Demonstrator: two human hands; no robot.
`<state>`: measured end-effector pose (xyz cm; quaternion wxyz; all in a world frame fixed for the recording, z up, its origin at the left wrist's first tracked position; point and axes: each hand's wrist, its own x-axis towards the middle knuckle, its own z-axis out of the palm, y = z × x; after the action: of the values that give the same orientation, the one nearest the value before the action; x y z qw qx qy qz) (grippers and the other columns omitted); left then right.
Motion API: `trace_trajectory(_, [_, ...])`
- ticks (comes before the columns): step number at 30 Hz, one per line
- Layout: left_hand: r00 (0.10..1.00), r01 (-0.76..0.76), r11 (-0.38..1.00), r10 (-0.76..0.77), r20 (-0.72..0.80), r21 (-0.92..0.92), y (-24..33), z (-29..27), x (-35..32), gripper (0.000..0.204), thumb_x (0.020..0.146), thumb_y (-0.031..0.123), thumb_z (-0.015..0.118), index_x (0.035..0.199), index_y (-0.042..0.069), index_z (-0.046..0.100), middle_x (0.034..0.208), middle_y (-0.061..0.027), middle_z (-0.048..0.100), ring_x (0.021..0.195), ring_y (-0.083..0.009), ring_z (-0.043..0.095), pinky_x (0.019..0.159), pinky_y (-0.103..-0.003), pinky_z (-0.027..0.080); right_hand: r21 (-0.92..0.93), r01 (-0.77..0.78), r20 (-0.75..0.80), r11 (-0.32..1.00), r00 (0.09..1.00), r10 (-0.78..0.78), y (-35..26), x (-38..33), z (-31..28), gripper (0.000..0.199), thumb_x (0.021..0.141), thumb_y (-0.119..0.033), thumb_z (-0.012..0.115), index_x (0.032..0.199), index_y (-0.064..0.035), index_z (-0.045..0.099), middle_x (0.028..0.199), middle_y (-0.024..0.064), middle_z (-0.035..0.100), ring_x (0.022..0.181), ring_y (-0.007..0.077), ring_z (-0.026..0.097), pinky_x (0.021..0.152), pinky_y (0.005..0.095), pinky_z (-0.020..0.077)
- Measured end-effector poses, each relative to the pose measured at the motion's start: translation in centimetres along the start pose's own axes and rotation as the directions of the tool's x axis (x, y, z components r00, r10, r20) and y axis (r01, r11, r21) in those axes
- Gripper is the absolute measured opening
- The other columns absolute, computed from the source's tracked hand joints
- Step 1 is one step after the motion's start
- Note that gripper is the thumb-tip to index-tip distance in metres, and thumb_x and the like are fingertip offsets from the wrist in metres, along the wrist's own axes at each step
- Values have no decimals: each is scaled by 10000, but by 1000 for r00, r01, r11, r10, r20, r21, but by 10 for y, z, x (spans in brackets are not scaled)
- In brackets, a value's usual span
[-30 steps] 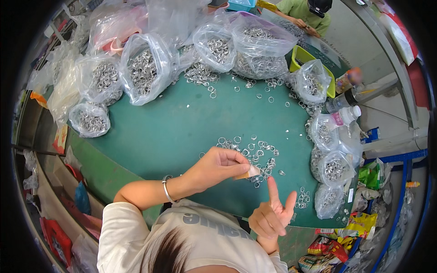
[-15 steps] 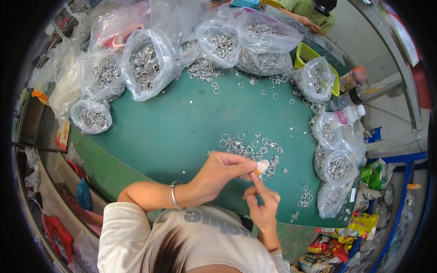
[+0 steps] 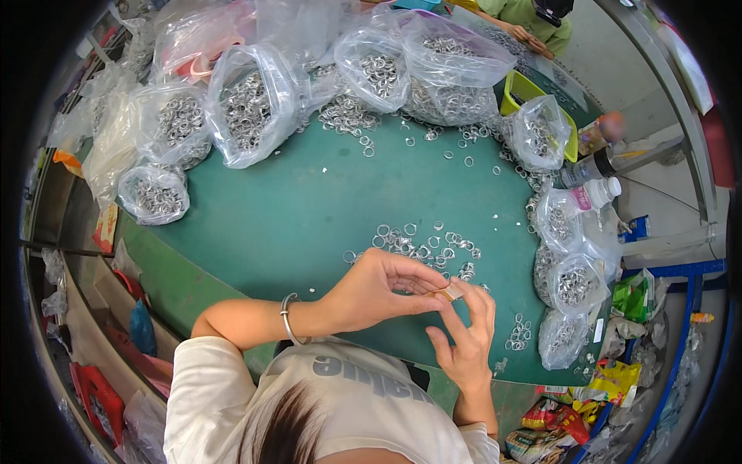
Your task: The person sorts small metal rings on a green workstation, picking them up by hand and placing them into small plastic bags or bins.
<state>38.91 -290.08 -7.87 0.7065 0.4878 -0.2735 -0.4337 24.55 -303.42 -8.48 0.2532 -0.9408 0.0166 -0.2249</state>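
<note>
Only one viewpoint here: it's the left fisheye of a head-worn pair, looking steeply down past the wearer's brown hair (image 3: 282, 425) and pale T-shirt (image 3: 340, 394) at the bottom edge and facing out over the green tabletop (image 3: 309, 209), with picture left being the wearer's left. It's near enough that the left hand (image 3: 371, 290) and right hand (image 3: 468, 336) sit around the lower middle, but wide enough to squeeze in a co-worker (image 3: 558, 39) up top right and a blue metal rack (image 3: 688, 267) at right. Straight stuff bows toward the rim, and black fills the corners.
</note>
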Motion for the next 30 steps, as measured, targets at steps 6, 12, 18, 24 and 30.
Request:
trace_trajectory(6, [997,-20,999,17,72,46,3,-2,2,262,794,33,686,1039,-26,615,954,-110,672,900,-147,640,835,-293,506,-137,79,92,987,994,-67,4,-7,-5,436,702,-226,704,1128,-164,634,1335,64,459,1251,372,357,1000,558,233])
trace_trajectory(12, [995,27,1000,-26,93,-4,10,3,-1,484,798,-59,640,1247,-5,471,963,-118,672,945,-156,627,859,-306,493,87,71,112,994,990,-81,13,-12,-5,425,749,-228,665,1157,-123,611,1345,93,446,1274,403,335,1014,575,204])
trace_trajectory(18, [999,-20,998,18,41,59,13,8,-4,535,808,-71,617,1301,26,435,954,-87,684,948,-120,618,856,-283,478,358,11,60,934,998,-35,17,-15,3,411,830,-255,586,1210,-97,577,1348,114,449,1284,419,324,1018,567,200])
trace_trajectory(24, [999,-48,995,48,-2,93,9,10,-2,531,811,-75,605,1303,27,432,955,-87,684,943,-123,620,853,-278,481,92,22,79,996,996,-29,11,-12,0,402,798,-221,603,1181,-99,591,1349,102,449,1284,428,317,1021,584,168])
trace_trajectory(30, [996,-82,992,85,-35,100,10,10,-2,531,804,-94,594,1291,7,410,968,-96,660,949,-140,619,862,-287,496,-77,94,89,993,992,-87,10,-10,-3,396,778,-244,617,1121,-45,600,1360,80,435,1290,416,313,1022,596,138])
